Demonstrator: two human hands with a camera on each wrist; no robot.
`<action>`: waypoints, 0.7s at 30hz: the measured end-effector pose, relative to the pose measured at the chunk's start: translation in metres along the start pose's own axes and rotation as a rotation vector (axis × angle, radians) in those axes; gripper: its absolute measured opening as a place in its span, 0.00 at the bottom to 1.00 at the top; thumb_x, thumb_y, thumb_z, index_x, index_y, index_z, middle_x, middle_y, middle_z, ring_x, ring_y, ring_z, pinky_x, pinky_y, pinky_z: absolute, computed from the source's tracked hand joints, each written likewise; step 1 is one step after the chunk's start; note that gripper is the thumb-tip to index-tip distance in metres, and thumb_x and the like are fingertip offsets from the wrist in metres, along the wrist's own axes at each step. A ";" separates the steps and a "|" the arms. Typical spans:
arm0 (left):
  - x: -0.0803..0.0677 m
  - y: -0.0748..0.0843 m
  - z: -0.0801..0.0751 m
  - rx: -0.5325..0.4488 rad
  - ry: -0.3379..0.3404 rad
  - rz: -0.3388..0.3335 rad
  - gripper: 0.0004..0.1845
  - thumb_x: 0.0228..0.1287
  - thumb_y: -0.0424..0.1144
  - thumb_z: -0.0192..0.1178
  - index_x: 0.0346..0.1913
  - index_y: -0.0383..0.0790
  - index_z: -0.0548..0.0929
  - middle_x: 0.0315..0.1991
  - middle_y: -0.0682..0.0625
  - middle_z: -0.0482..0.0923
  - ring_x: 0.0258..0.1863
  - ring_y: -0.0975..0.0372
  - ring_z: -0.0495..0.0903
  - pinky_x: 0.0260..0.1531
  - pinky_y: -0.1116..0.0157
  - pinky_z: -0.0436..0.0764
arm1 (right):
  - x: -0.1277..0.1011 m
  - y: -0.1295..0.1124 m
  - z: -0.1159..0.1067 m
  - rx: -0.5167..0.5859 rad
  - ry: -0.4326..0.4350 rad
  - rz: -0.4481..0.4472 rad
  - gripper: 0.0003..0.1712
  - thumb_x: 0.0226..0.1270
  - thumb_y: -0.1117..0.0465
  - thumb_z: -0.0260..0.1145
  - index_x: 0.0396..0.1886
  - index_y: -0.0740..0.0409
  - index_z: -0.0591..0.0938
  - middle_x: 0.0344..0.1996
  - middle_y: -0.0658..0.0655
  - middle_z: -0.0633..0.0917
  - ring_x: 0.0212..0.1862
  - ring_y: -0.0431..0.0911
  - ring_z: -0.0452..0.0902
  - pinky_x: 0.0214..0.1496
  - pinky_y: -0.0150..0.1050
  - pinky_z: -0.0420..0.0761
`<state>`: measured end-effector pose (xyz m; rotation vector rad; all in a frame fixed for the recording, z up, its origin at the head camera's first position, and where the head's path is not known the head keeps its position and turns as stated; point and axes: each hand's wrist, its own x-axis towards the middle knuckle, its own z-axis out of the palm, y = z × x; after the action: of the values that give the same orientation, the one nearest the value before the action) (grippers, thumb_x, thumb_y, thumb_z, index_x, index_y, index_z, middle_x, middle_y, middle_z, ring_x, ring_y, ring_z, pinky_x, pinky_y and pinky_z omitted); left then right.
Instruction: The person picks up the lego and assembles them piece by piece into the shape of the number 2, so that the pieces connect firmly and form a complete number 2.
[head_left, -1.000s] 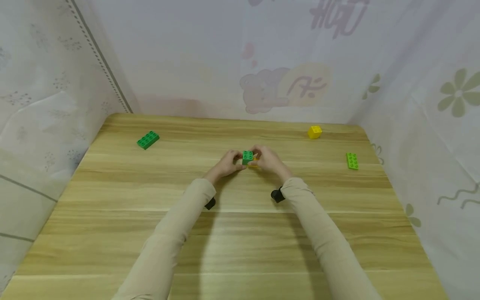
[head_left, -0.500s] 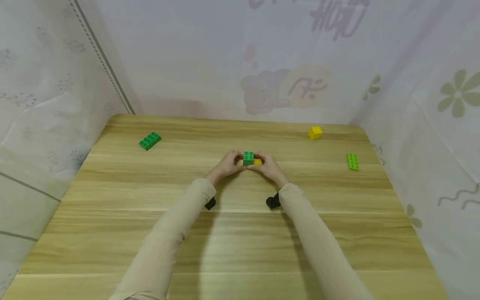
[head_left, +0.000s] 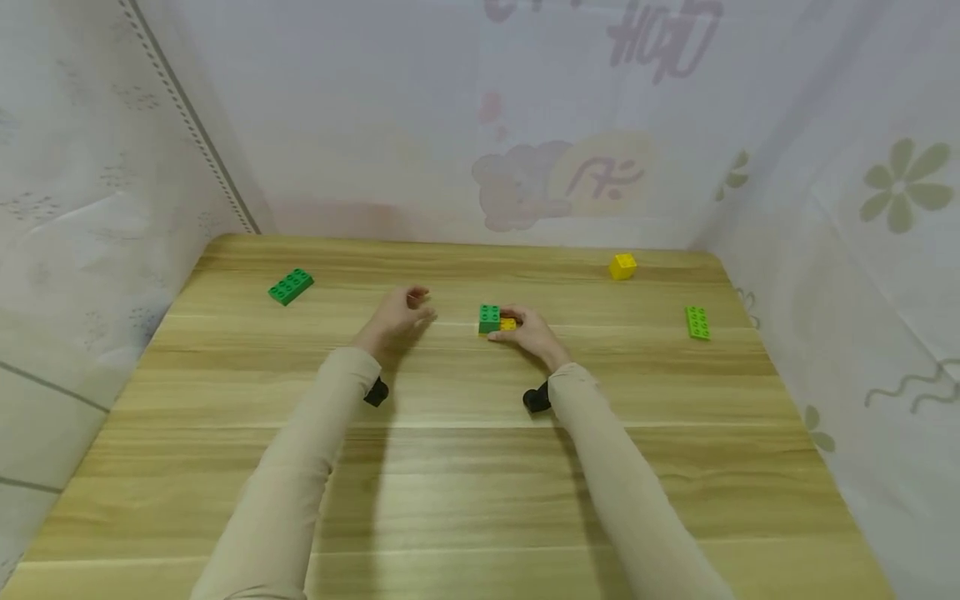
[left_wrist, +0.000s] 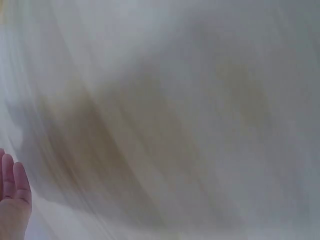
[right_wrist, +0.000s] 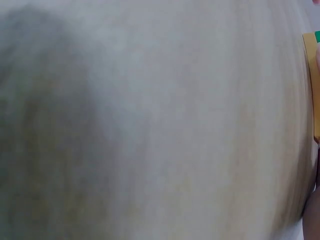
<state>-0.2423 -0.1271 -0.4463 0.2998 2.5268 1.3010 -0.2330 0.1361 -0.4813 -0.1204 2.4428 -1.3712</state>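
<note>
In the head view, a yellow-orange brick point(head_left: 507, 325) is gripped by the right hand point(head_left: 534, 335), the thumb being placed on the near side and the fingers on the far side. A small green brick point(head_left: 489, 319) with four studs is carried on top of the yellow-orange brick's left part; to the right of it, yellow-orange studs are left exposed. This stack is located on the wooden table point(head_left: 450, 500), near the middle of its far half. In the right wrist view, only an edge of the yellow-orange brick, a corner of green and parts of the hand are caught at the right border. The left hand point(head_left: 397, 318) is held apart from the stack, to its left, with the fingers loosely extended and no brick gripped. At the far left of the table a dark green brick point(head_left: 291, 287) with eight studs is laid at a slant. At the far right a yellow block point(head_left: 622, 267) is placed near the back edge, and a lime green brick point(head_left: 697, 322) near the right edge. Both arms are covered by beige sleeves point(head_left: 281, 475), and a black device point(head_left: 536, 398) is seen at each wrist.
</note>
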 end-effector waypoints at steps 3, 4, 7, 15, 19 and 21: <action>-0.002 -0.012 -0.017 0.031 0.062 -0.020 0.26 0.65 0.36 0.54 0.62 0.26 0.63 0.57 0.31 0.67 0.56 0.43 0.67 0.57 0.50 0.68 | 0.000 0.000 0.000 -0.006 0.001 -0.010 0.37 0.51 0.54 0.71 0.62 0.54 0.69 0.61 0.56 0.71 0.60 0.50 0.66 0.64 0.45 0.66; -0.004 -0.014 -0.021 0.037 0.079 -0.030 0.26 0.65 0.36 0.54 0.62 0.26 0.63 0.57 0.31 0.67 0.56 0.43 0.67 0.57 0.50 0.68 | 0.000 0.001 0.000 -0.007 0.003 -0.017 0.37 0.51 0.54 0.71 0.62 0.54 0.70 0.60 0.56 0.72 0.60 0.50 0.67 0.64 0.45 0.67; -0.008 -0.021 -0.031 0.028 0.108 -0.054 0.26 0.65 0.36 0.53 0.62 0.25 0.62 0.57 0.30 0.65 0.56 0.42 0.66 0.58 0.50 0.67 | 0.000 0.001 0.001 -0.006 -0.002 -0.033 0.37 0.52 0.55 0.71 0.62 0.55 0.69 0.60 0.57 0.72 0.59 0.50 0.68 0.63 0.44 0.68; -0.014 -0.022 -0.048 -0.044 0.136 -0.089 0.27 0.66 0.38 0.52 0.63 0.27 0.61 0.59 0.32 0.63 0.56 0.45 0.64 0.57 0.51 0.68 | -0.001 0.000 0.002 0.026 -0.001 -0.019 0.36 0.52 0.56 0.71 0.62 0.56 0.69 0.60 0.57 0.72 0.60 0.50 0.68 0.64 0.44 0.67; -0.016 -0.027 -0.064 -0.047 0.192 -0.092 0.27 0.66 0.36 0.51 0.64 0.25 0.59 0.60 0.29 0.61 0.57 0.43 0.62 0.59 0.49 0.65 | -0.001 0.000 0.002 0.029 0.004 -0.007 0.36 0.52 0.56 0.71 0.62 0.55 0.69 0.60 0.56 0.72 0.60 0.50 0.67 0.65 0.44 0.66; -0.019 -0.030 -0.073 -0.023 0.240 -0.098 0.27 0.66 0.34 0.52 0.63 0.24 0.60 0.59 0.28 0.61 0.58 0.41 0.62 0.59 0.49 0.65 | -0.001 0.000 0.002 0.029 0.006 -0.010 0.37 0.52 0.56 0.71 0.62 0.56 0.70 0.61 0.56 0.72 0.60 0.50 0.67 0.65 0.44 0.66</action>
<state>-0.2513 -0.2054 -0.4281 0.0142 2.6804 1.4007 -0.2315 0.1346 -0.4823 -0.1218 2.4293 -1.4117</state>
